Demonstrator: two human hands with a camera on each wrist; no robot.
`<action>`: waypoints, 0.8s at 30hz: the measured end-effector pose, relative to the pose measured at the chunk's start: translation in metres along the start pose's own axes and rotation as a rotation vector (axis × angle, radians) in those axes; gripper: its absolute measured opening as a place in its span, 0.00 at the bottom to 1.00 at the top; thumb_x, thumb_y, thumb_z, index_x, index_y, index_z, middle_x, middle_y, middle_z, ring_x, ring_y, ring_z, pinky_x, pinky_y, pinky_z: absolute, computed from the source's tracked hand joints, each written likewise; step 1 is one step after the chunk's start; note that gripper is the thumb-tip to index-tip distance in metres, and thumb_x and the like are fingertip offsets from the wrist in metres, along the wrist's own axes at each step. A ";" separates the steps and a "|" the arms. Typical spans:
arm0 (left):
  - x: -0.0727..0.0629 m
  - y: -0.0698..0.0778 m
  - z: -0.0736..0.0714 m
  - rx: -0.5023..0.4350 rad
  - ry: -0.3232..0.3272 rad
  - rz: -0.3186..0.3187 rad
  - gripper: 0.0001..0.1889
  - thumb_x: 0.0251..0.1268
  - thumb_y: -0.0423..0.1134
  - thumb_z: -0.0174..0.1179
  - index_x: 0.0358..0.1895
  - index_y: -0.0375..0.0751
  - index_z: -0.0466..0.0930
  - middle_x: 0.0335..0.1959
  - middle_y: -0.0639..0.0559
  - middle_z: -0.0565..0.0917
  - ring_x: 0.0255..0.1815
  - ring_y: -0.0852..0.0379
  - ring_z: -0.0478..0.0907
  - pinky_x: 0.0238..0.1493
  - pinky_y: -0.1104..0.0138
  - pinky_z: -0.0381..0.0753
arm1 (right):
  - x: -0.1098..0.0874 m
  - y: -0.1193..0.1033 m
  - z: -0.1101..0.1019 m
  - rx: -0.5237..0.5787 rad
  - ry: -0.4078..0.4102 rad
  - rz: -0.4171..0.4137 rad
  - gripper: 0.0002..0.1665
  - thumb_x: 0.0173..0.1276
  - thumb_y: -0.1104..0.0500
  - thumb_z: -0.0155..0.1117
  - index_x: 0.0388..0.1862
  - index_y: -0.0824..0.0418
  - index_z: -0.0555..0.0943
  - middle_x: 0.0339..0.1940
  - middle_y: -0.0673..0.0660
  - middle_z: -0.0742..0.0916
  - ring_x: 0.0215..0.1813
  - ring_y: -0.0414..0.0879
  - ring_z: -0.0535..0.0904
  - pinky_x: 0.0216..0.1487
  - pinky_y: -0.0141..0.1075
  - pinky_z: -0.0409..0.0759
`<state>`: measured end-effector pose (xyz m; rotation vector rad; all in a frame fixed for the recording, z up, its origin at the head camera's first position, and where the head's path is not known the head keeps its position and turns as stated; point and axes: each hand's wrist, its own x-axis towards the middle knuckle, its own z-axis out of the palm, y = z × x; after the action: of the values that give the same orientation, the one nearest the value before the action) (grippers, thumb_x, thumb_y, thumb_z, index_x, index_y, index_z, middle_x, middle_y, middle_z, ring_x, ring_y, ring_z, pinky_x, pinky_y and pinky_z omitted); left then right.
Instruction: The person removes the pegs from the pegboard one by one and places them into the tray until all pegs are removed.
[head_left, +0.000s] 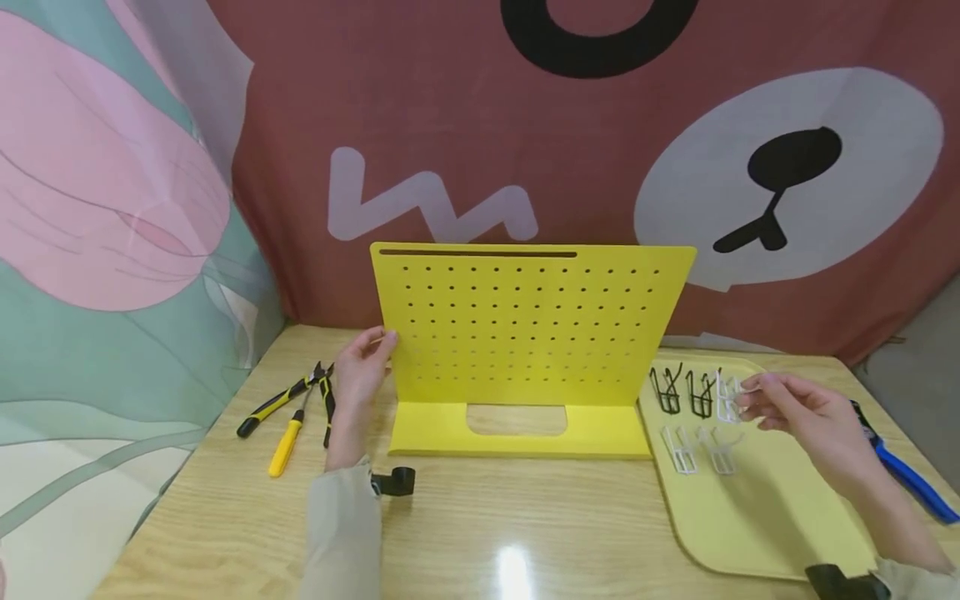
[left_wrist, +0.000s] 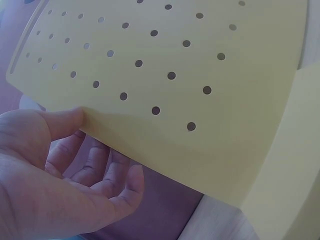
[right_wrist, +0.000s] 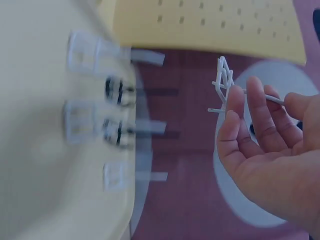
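Observation:
A yellow pegboard (head_left: pixel 525 325) with rows of small holes stands upright on its folded base. My left hand (head_left: pixel 362 371) pinches the board's left edge, thumb on the front face and fingers behind it in the left wrist view. Over the tray's far part, my right hand (head_left: pixel 806 417) holds a white wire hook (right_wrist: pixel 223 82) by its thin arm between thumb and fingers. Below and beside that hand, black wire hooks (head_left: pixel 701 395) and white wire hooks (head_left: pixel 681 452) lie on the pale yellow tray (head_left: pixel 780 533).
Left of the board lie yellow-and-black pliers (head_left: pixel 273 408) and a yellow-handled screwdriver (head_left: pixel 285 448). A blue-handled tool (head_left: pixel 911 479) lies right of the tray, partly behind my right arm. A patterned cloth (head_left: pixel 450 108) hangs behind the wooden table (head_left: pixel 480 517).

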<state>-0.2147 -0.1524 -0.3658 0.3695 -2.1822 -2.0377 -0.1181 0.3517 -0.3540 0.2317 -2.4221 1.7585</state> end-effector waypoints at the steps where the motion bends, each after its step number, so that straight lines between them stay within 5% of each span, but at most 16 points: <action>1: 0.000 0.000 0.000 -0.001 -0.001 0.002 0.20 0.70 0.46 0.57 0.59 0.40 0.75 0.56 0.45 0.76 0.52 0.53 0.71 0.56 0.53 0.73 | -0.001 0.003 -0.006 -0.017 0.009 0.007 0.15 0.78 0.59 0.47 0.46 0.64 0.81 0.35 0.49 0.88 0.35 0.39 0.84 0.32 0.29 0.80; 11: 0.001 0.000 0.000 -0.008 -0.004 0.019 0.20 0.70 0.44 0.57 0.60 0.39 0.75 0.55 0.45 0.76 0.49 0.55 0.72 0.54 0.53 0.74 | -0.019 0.037 -0.042 -0.264 0.030 0.146 0.15 0.79 0.52 0.45 0.45 0.52 0.80 0.33 0.40 0.87 0.34 0.35 0.82 0.31 0.29 0.79; 15: 0.001 0.000 0.000 0.000 -0.005 0.024 0.20 0.70 0.45 0.57 0.59 0.39 0.75 0.55 0.45 0.76 0.48 0.56 0.73 0.53 0.54 0.75 | -0.026 0.048 -0.045 -0.289 0.014 0.225 0.16 0.79 0.51 0.45 0.43 0.52 0.81 0.32 0.38 0.85 0.33 0.35 0.82 0.31 0.31 0.79; 24: 0.000 0.000 -0.001 -0.004 -0.013 0.006 0.21 0.70 0.46 0.57 0.61 0.40 0.74 0.58 0.45 0.76 0.53 0.52 0.72 0.56 0.53 0.73 | -0.029 0.065 -0.045 -0.265 -0.033 0.237 0.16 0.79 0.56 0.46 0.41 0.52 0.82 0.32 0.40 0.86 0.34 0.36 0.82 0.31 0.32 0.80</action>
<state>-0.2148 -0.1534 -0.3657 0.3494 -2.1837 -2.0471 -0.1018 0.4153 -0.4065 -0.0589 -2.7683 1.4976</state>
